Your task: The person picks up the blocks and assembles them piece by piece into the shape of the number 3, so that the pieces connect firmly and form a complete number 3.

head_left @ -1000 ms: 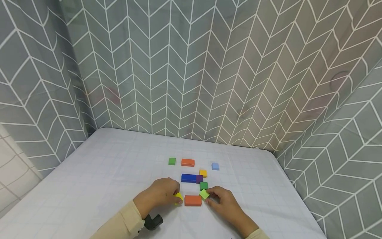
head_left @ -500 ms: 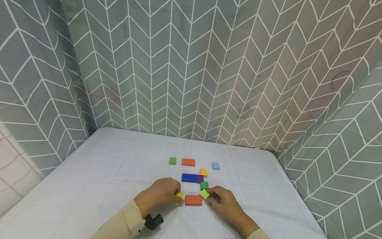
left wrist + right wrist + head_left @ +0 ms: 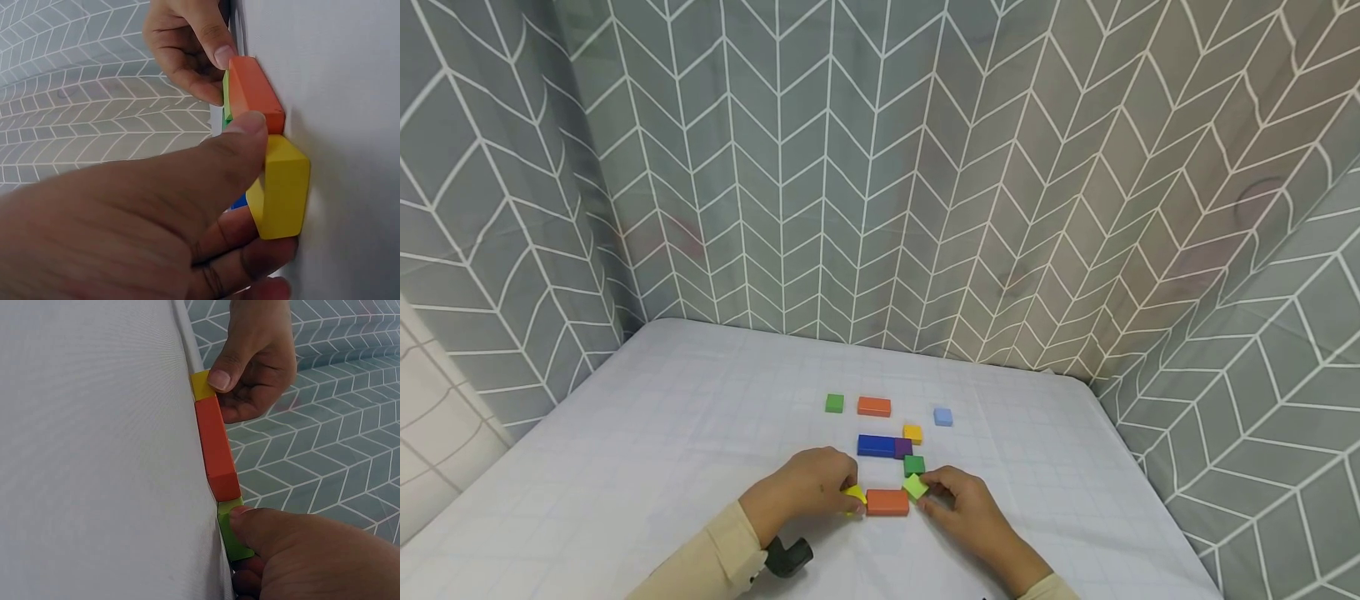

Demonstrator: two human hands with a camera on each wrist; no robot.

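Note:
My left hand point(image 3: 808, 487) pinches a yellow block point(image 3: 286, 187) between thumb and fingers, right at the left end of an orange-red rectangular block point(image 3: 887, 502). At that block's other end, my right hand point(image 3: 964, 508) pinches a light green block point(image 3: 915, 487), which sits turned at an angle to the orange-red one. A darker green block point(image 3: 913, 466) lies just behind the light green block. In the left wrist view, the left thumb covers part of the seam between the yellow and orange-red blocks. The right thumb hides part of the light green block in the right wrist view.
Behind the hands lie a long blue block point(image 3: 876, 446) with a purple block point(image 3: 903, 448) at its end and an orange-yellow block point(image 3: 912, 433). Farther back are a green block point(image 3: 834, 403), another orange-red block point(image 3: 874, 407) and a light blue block point(image 3: 943, 417). A patterned curtain point(image 3: 865, 167) borders the table.
My left hand has moved slightly right with the yellow block, closing the gap to the orange-red block. The right hand keeps its hold on the light green block, nearly still.

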